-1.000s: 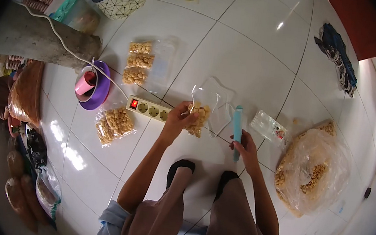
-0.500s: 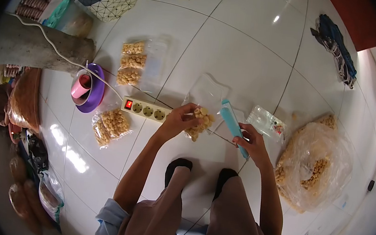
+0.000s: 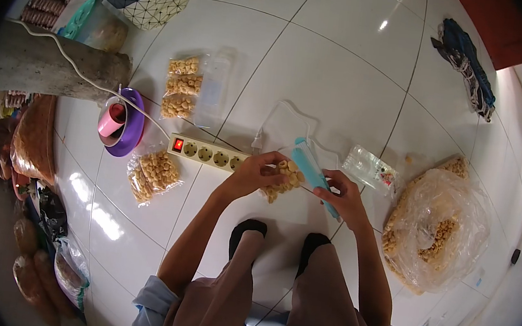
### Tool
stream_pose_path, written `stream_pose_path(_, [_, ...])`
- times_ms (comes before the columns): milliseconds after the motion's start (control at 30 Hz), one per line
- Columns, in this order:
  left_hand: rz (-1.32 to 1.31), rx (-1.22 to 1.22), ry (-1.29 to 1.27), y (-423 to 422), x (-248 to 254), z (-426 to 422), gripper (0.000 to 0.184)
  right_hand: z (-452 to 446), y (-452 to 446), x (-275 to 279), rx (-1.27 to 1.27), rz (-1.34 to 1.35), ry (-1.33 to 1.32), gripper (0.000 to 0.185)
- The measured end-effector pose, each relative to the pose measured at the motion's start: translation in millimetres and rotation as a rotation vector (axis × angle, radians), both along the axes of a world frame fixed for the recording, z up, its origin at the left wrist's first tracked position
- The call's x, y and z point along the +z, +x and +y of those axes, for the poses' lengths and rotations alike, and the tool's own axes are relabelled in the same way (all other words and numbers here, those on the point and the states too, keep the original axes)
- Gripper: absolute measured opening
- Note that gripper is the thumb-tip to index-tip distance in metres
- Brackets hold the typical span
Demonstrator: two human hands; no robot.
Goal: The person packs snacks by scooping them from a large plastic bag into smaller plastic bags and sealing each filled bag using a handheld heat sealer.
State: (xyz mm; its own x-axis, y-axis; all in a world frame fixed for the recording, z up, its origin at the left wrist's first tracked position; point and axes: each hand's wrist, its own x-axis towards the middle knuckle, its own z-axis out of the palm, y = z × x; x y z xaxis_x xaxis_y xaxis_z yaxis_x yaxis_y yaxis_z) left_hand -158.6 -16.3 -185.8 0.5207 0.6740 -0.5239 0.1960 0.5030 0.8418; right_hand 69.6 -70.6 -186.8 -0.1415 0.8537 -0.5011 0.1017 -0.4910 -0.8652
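1. Far left side: purple plate point(image 3: 136, 131) on the tiled floor point(image 3: 342, 69), with a bowl overlapping it and a pink cup point(image 3: 112, 121) tilted in the bowl.
2. Just right and nearer: filled bag point(image 3: 162, 170) of tan pieces, lying flat.
3. Farther from the person, left of centre: filled packets point(image 3: 184, 83), three groups in a row, clear film to their right.
4. Power strip point(image 3: 205, 153) left of centre, switch lit red, right end by the left hand. White plug point(image 3: 256, 142) on the floor, just beyond that hand.
5. Left hand point(image 3: 254, 175): thumb and fingers pinch the snack packet point(image 3: 284, 184) at its left side. Packet is at centre, between the hands, above the floor, tan pieces showing.
6. Light-blue tool point(image 3: 312, 167) slants from far left to near right; its far end is at the packet's right side. Can't tell if it touches the film.
7. Right hand point(image 3: 346, 198): fingers and thumb closed around the tool's near part.
8. Flat clear packet point(image 3: 370, 169) on the floor, just beyond the right hand.
9. Right: large clear bag point(image 3: 442, 241) with tan pieces inside, well apart from the hands.
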Motion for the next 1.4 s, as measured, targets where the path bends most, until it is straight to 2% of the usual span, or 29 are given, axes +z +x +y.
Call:
stream_pose_path(233, [0.036,-0.012,0.004,1,3,-1,0.038,1,1,-2,-0.011,-0.034,0.01,0.047])
stream_pose_path(700, [0.003,0.021,0.032,2,-4,-4,0.036,1,-2,3,-0.069,-0.09,0.04,0.027])
stream_pose_path(1000, [-0.013,0.023,0.036,3,-11,-7,0.036,-1,-5,-3,-0.072,-0.236,0.17,0.03])
stream_pose_path(1300, [-0.021,0.021,0.008,2,-11,-6,0.033,0,-7,-1,-0.043,-0.298,0.177,0.032])
stream_pose_path(1400, [-0.012,0.027,0.019,2,-12,-6,0.033,-1,-7,-2,-0.062,-0.241,0.178,0.033])
